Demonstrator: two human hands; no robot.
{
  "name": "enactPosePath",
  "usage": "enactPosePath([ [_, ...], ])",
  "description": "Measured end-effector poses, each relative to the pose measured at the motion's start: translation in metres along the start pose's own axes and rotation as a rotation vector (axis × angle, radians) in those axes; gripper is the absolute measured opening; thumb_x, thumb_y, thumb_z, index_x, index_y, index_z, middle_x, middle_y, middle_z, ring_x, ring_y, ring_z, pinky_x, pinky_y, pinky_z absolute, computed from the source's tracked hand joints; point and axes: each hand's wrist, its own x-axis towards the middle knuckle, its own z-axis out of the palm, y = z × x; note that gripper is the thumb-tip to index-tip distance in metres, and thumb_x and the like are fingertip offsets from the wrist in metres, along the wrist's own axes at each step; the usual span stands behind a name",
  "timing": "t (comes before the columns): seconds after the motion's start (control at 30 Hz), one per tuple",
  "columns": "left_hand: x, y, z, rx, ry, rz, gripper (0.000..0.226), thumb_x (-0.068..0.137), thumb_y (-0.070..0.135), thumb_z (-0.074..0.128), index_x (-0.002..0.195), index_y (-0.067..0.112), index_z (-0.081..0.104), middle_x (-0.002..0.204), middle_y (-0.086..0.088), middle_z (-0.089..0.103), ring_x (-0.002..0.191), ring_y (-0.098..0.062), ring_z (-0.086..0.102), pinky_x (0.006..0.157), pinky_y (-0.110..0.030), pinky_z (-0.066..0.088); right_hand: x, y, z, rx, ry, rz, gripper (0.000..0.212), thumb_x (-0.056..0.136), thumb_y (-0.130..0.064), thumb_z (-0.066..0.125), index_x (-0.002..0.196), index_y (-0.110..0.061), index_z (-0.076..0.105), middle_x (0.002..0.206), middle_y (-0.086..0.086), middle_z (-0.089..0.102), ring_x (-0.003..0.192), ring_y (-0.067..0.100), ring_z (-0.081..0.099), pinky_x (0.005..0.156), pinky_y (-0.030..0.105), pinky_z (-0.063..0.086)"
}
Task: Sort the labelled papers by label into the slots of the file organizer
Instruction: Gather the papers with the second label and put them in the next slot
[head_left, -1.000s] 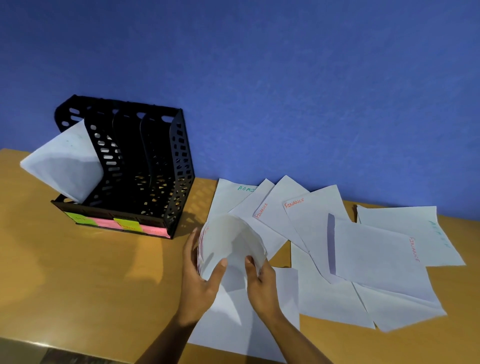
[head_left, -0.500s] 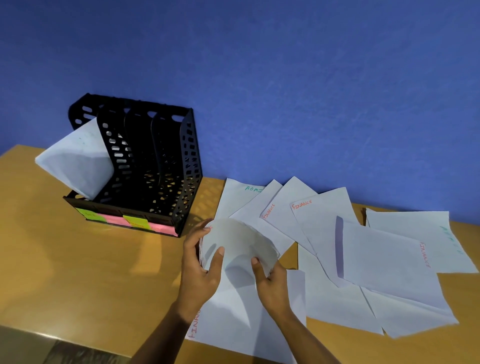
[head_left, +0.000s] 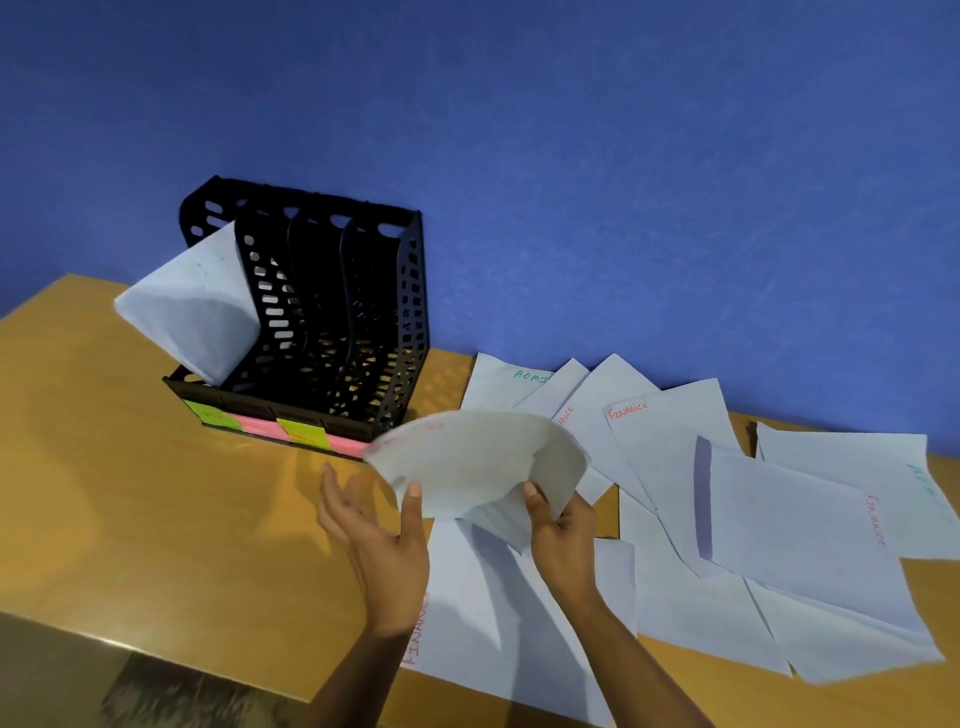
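Right hand (head_left: 563, 525) pinches a bowed sheet (head_left: 483, 457) at its near edge, held up over the desk (head_left: 130, 493) just right of the organizer (head_left: 332, 312). Left hand (head_left: 382, 535) is relaxed w/ fingers spread, thumb touching the sheet's underside edge. One paper (head_left: 192, 306) leans out of the leftmost slot. Other papers (head_left: 779, 519) lie spread at right, marked FINANCE and ADMIN.
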Motion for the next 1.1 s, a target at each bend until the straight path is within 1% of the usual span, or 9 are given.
enactPosePath([
  [0.07,0.001,-0.003,-0.005,0.068,0.001,-0.004,0.087,0.083,0.038,0.07,0.15,0.041,0.013,0.154,0.02,0.013,0.136,0.016,0.021,0.106,-0.019,0.034,0.001,-0.004,0.01,0.02,0.004,-0.006,0.017,0.095,-0.018,0.062,0.091,-0.034,0.063,0.082,-0.027,0.071,0.084,0.001,0.068,0.062,0.011,0.054],
  [0.17,-0.001,0.0,-0.009,0.104,-0.083,-0.018,0.091,0.076,0.047,0.073,0.149,0.038,0.019,0.153,0.02,0.018,0.139,-0.01,0.033,0.103,-0.039,0.045,0.0,-0.011,0.03,0.079,-0.042,0.012,0.013,0.096,-0.018,0.061,0.093,-0.031,0.065,0.087,-0.021,0.073,0.086,0.004,0.07,0.066,0.017,0.057],
  [0.5,0.032,0.011,-0.047,-0.103,-0.366,-0.093,0.097,0.072,0.061,0.072,0.149,0.022,0.028,0.149,0.001,0.039,0.136,-0.012,0.043,0.096,-0.029,0.05,-0.023,-0.046,0.113,0.024,-0.493,-0.149,0.018,0.093,-0.039,0.058,0.104,-0.032,0.071,0.099,-0.012,0.074,0.096,0.004,0.069,0.081,0.021,0.054],
  [0.63,0.047,0.005,-0.067,-0.042,-0.294,-0.073,0.057,0.083,0.034,0.074,0.129,0.008,0.055,0.12,-0.007,0.067,0.115,-0.019,0.063,0.091,-0.026,0.051,-0.024,-0.049,0.142,-0.059,-0.638,-0.39,0.04,0.095,0.002,0.054,0.131,-0.013,0.062,0.13,0.002,0.063,0.121,0.018,0.058,0.1,0.042,0.051],
  [0.73,0.061,0.009,-0.08,-0.098,-0.152,-0.04,0.053,0.086,0.036,0.064,0.135,0.019,0.051,0.129,0.005,0.062,0.122,-0.006,0.057,0.097,-0.016,0.046,-0.027,-0.055,0.165,-0.12,-0.743,-0.462,0.058,0.087,0.017,0.051,0.138,-0.01,0.053,0.144,0.001,0.051,0.138,0.014,0.043,0.113,0.032,0.038],
  [0.83,0.08,0.011,-0.094,-0.122,-0.031,-0.068,0.057,0.092,0.051,0.053,0.139,0.019,0.048,0.133,0.004,0.06,0.123,-0.008,0.057,0.099,-0.027,0.048,-0.028,-0.061,0.182,-0.125,-0.839,-0.472,0.058,0.084,0.017,0.055,0.138,-0.005,0.053,0.151,0.005,0.045,0.143,0.013,0.035,0.114,0.03,0.036],
  [0.93,0.102,0.01,-0.109,-0.03,0.014,-0.057,0.033,0.09,0.065,0.04,0.1,0.045,0.064,0.091,0.022,0.071,0.089,0.008,0.065,0.073,-0.011,0.05,-0.022,-0.068,0.193,-0.168,-0.937,-0.477,0.067,0.085,0.002,0.07,0.145,-0.014,0.045,0.155,-0.001,0.039,0.144,0.005,0.031,0.115,0.029,0.034],
  [1.0,0.118,0.01,-0.117,0.03,0.015,-0.044,0.029,0.091,0.061,0.037,0.084,0.051,0.063,0.079,0.027,0.068,0.078,0.01,0.063,0.066,-0.007,0.045,-0.012,-0.069,0.197,-0.25,-1.001,-0.479,0.077,0.083,-0.013,0.077,0.149,-0.025,0.038,0.156,-0.009,0.035,0.142,-0.006,0.027,0.114,0.014,0.027],
  [1.1,0.142,0.005,-0.127,0.033,0.041,-0.019,0.044,0.092,0.055,0.039,0.118,0.025,0.059,0.108,0.002,0.068,0.096,-0.011,0.06,0.077,-0.022,0.044,0.004,-0.061,0.197,-0.371,-0.919,-0.529,0.073,0.084,-0.029,0.075,0.147,-0.032,0.039,0.154,-0.011,0.038,0.14,-0.01,0.024,0.113,0.008,0.019],
])
